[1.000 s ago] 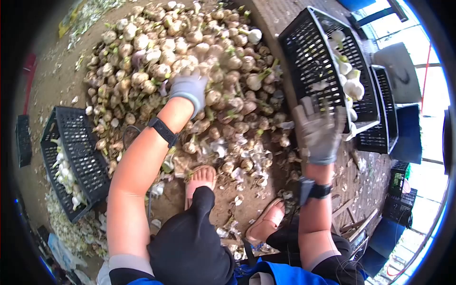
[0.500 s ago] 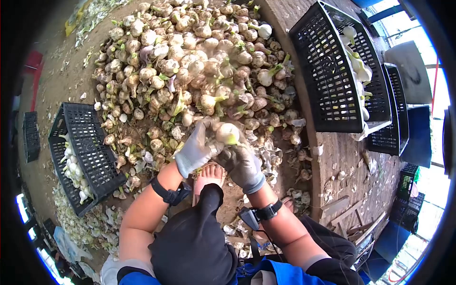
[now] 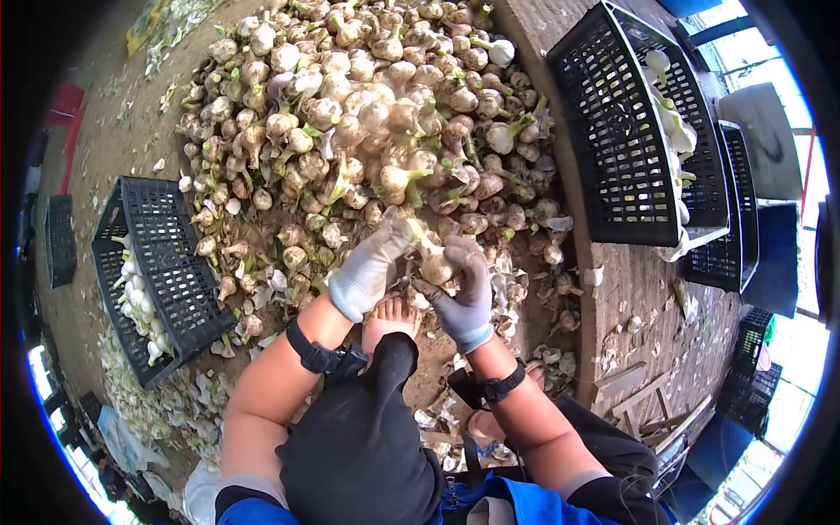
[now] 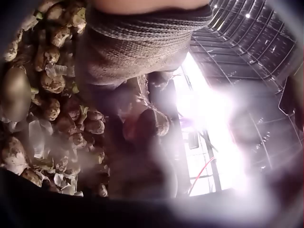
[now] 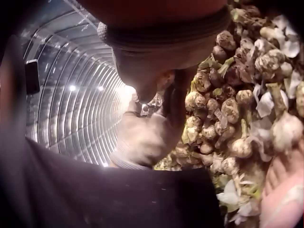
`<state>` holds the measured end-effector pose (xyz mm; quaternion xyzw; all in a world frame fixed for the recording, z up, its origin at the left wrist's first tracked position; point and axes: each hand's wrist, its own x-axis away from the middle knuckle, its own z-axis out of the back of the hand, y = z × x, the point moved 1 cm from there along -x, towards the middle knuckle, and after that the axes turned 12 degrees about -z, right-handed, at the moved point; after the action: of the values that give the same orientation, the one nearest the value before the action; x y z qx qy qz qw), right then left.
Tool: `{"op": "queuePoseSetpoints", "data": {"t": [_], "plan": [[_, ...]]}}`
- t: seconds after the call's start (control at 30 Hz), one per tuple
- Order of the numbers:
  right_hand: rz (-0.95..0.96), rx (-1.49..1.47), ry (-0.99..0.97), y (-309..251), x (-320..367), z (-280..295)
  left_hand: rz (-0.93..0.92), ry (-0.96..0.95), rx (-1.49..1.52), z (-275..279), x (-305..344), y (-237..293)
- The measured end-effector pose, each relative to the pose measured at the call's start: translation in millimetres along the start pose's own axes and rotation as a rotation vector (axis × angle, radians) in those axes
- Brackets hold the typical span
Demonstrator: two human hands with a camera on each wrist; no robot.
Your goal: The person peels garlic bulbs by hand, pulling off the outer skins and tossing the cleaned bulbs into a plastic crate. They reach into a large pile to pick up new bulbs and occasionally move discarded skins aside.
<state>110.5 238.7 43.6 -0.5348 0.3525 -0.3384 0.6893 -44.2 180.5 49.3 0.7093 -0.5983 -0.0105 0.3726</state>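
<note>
Both gloved hands meet over the near edge of a large heap of garlic (image 3: pixel 350 114). Between them is one garlic bulb (image 3: pixel 437 267), its pale green stem pointing up and away from the body. My right hand (image 3: pixel 468 293) grips the bulb from the right, thumb below and fingers curled over its far side. From the left, my left hand (image 3: pixel 374 264) has its curled fingertips at the stem and the bulb's side. In both wrist views the hands are dark and blurred, and the gloves hide most of the bulb.
At the right, a black slatted crate (image 3: pixel 626 166) holds white bulbs with stems. Another black crate (image 3: pixel 171 262) with cleaned bulbs (image 3: pixel 136 302) tilts at the left. Peeled skins litter the ground near the sandalled feet. A wooden board edge (image 3: pixel 577 262) borders the heap.
The left hand came back from the heap and the right hand from beside the right crate, meeting at a garlic bulb. Since then the bulb has turned, its stem swinging from near to far.
</note>
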Motion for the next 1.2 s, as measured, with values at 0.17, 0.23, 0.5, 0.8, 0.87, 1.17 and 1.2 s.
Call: {"op": "queuePoseSetpoints", "data": {"t": [0.17, 0.23, 0.5, 0.8, 0.87, 1.17, 1.2], "plan": [[0.276, 0.344, 0.011, 0, -2, 5, -0.106, -0.097, -0.385, -11, 9, 4], [0.415, 0.373, -0.026, 7, -5, 8, -0.173, -0.116, -0.375, -18, 15, 7], [-0.703, -0.837, -0.149, -13, 2, 6, -0.473, -0.131, -0.735, -10, 17, -11], [-0.703, -0.958, -0.533, -5, 11, 21, -0.091, -0.288, -0.341, -8, 21, -2], [-0.786, -0.988, -0.510, -17, 14, 11, -0.102, -0.229, -0.332, -7, 19, -1], [-0.847, -1.108, -0.683, -16, 25, 27, 0.020, -0.110, -1.769, 51, -1, -15], [-0.719, -0.718, -0.475, -16, 21, 26, -0.223, -0.176, -1.993, 46, 10, -15]]}}
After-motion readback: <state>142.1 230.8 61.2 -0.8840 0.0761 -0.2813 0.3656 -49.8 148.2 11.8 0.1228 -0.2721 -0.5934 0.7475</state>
